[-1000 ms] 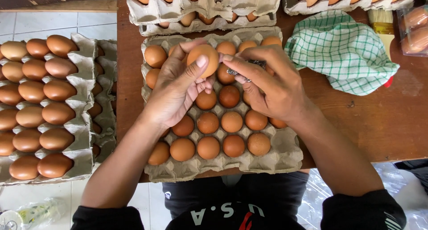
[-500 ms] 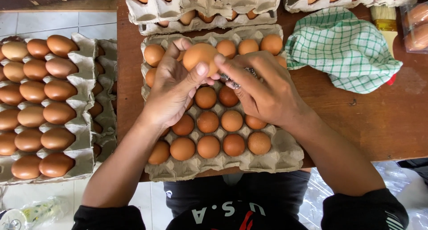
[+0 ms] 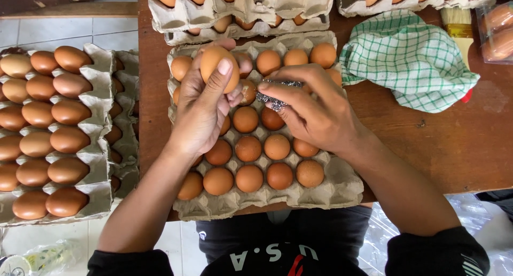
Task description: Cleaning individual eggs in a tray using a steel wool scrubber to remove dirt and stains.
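My left hand (image 3: 202, 107) holds a brown egg (image 3: 218, 67) up above a grey cardboard egg tray (image 3: 342, 188) that lies on the wooden table (image 3: 454, 147). The thumb lies along the egg's front. My right hand (image 3: 312, 110) is just right of the egg and pinches a small wad of grey steel wool (image 3: 273, 97) between thumb and fingers, a little apart from the egg. The tray below both hands holds several brown eggs (image 3: 250, 147).
More filled egg trays (image 3: 240, 19) are stacked at the table's back. A green checked cloth (image 3: 409, 59) and a brush (image 3: 459, 27) lie at the right. Left of the table, stacked trays of eggs (image 3: 51, 131) stand over a tiled floor.
My left hand has turned and lifted the egg leftward, away from the right hand. The right hand with the steel wool has come off the egg and dropped slightly.
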